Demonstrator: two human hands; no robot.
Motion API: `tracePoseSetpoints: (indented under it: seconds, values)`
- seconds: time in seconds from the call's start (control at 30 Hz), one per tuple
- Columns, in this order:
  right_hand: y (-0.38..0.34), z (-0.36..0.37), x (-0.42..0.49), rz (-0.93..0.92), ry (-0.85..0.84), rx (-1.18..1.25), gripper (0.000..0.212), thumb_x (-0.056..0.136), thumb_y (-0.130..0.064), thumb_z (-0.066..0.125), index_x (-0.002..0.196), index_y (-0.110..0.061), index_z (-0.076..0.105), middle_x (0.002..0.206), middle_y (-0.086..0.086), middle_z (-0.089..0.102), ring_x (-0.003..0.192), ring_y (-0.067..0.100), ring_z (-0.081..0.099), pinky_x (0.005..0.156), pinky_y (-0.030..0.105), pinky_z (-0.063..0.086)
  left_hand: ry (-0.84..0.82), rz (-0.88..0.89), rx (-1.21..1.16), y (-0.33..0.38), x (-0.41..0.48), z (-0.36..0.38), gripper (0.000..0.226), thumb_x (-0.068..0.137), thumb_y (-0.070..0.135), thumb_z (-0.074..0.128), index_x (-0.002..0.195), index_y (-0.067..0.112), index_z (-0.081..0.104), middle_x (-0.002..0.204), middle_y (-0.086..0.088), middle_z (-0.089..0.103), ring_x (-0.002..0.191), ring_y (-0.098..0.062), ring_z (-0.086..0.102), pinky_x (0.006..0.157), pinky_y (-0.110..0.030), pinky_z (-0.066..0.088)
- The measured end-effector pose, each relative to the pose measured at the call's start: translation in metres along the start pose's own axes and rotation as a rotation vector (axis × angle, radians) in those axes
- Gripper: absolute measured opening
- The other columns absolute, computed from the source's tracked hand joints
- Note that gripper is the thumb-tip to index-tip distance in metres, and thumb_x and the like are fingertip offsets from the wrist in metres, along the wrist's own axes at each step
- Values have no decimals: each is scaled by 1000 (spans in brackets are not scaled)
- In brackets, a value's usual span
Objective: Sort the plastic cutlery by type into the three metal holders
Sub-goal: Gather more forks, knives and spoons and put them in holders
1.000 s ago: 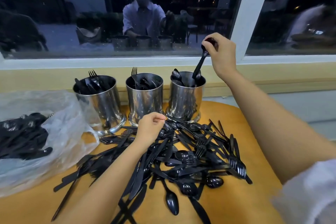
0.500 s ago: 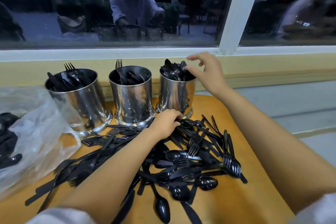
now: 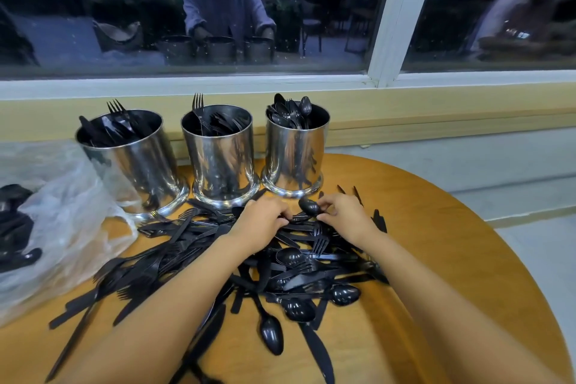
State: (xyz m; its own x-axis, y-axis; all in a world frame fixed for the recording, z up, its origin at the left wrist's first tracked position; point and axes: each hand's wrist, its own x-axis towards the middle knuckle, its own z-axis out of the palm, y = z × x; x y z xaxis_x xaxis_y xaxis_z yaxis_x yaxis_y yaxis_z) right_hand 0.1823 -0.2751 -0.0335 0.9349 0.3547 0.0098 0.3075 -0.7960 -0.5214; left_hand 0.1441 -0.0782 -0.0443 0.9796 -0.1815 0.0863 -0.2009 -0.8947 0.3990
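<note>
Right now both hands sit at the far edge of the heap of black plastic cutlery [image 3: 249, 262], close together, almost fingertip to fingertip. Between them lies a glossy black plastic spoon [image 3: 308, 206]: its oval bowl stands proud, just beside the right hand's [image 3: 346, 217] thumb and forefinger, which seem to pinch it, while its handle runs toward the left hand [image 3: 260, 221]. The left hand is curled over the stems there; whether it grips one I cannot tell. So the spoon's long axis looks to lie crosswise, hand to hand, and the right hand is the nearer to the bowl.

Straight beyond the right hand, near its fingertips, stands the polished round steel holder holding spoons [image 3: 296, 150], bowls upward. The middle steel holder [image 3: 221, 153], beyond the left hand, shows fork tines; the leftmost steel holder [image 3: 134, 162], further to the left hand's outer side, holds flat pieces with one fork among them.

The cutlery is thin, smooth, light and tangled, so lifting one piece will likely drag its neighbours. Much of the heap remains on the round wooden table [image 3: 436, 252] between the forearms.
</note>
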Motion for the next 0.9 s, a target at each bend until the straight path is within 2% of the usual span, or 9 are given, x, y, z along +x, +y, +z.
tracePoseSetpoints:
  seconds: [0.13,0.27,0.4,0.47,0.53,0.63,0.7,0.8,0.9]
  values:
    - [-8,7,-7,-36,41,-68,14,92,-24,65,104,-17,69,103,0,66,88,11,52,78,30,45,28,25,-22,-6,-15,-3,15,98,22,59,107,17,70,108,2,68,103,-19,58,94,-35,43]
    - [-19,3,-8,-51,240,101,7,92,-25,65,92,-19,65,86,-4,66,94,18,56,78,35,46,175,11,-204,-7,-21,-15,15,98,18,58,101,12,72,95,0,71,89,-17,63,82,-33,51]
    - [-36,-9,-11,-74,332,344,2,98,-21,56,96,-20,56,76,-4,66,66,14,62,68,44,54,424,-45,-479,7,-24,-42,11,101,16,51,100,15,62,84,4,69,73,-8,63,70,-21,51]
    - [-48,-14,-17,-104,352,369,14,100,-20,50,110,-22,61,78,-7,65,61,9,56,61,36,50,518,-88,-569,17,-30,-55,12,103,16,47,100,19,58,76,6,64,64,-7,58,64,-19,48]
    - [-61,-18,-26,-111,332,427,29,103,-24,44,127,-19,61,104,-11,66,87,2,58,74,17,45,571,-140,-604,25,-40,-66,18,104,20,43,99,22,60,73,4,59,68,-10,56,68,-22,45]
    - [-78,-18,-45,-84,262,603,38,106,-26,32,132,-17,58,110,-18,58,113,7,52,95,21,40,550,-245,-778,34,-62,-72,25,105,19,40,109,23,64,75,3,56,66,-3,51,72,-20,42]
    - [-87,-15,-60,-69,230,722,35,105,-21,36,133,-20,57,96,-21,55,106,9,55,95,27,43,515,-358,-934,34,-79,-70,24,104,18,45,120,20,61,76,4,57,68,-3,51,74,-20,43]
    - [-99,-7,-85,-15,167,944,34,101,-16,50,133,-23,55,88,-8,59,79,5,54,76,16,45,488,-546,-1208,37,-106,-64,18,100,16,54,115,14,63,75,3,56,64,-8,48,62,-19,45]
    - [-113,3,-105,57,54,1120,31,94,-20,62,124,-22,59,82,-4,69,79,6,61,93,29,44,479,-625,-1436,46,-131,-54,7,101,14,54,99,8,58,86,-7,66,67,-14,63,62,-24,57]
